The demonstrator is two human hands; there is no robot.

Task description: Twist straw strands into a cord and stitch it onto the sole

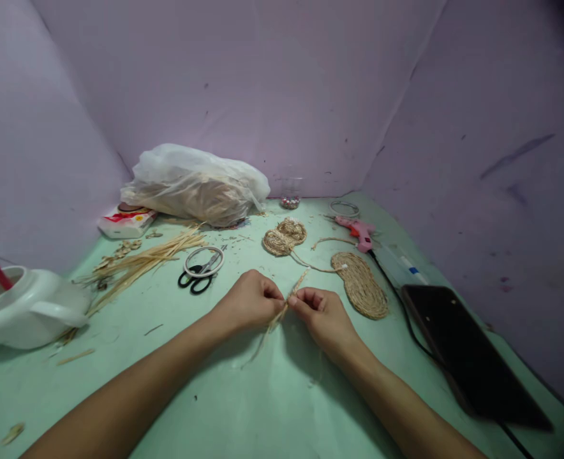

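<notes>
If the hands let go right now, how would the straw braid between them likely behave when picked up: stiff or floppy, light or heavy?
The straw braid looks light, being a narrow bundle of strands. Its far end runs straight, so that short length may be fairly stiff. The loose strands at its near end curve and could flop.

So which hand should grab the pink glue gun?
Probably the right hand: the pink glue gun lies on that side, farther from the left hand. Both hands pinch the straw strip now, though.
</notes>
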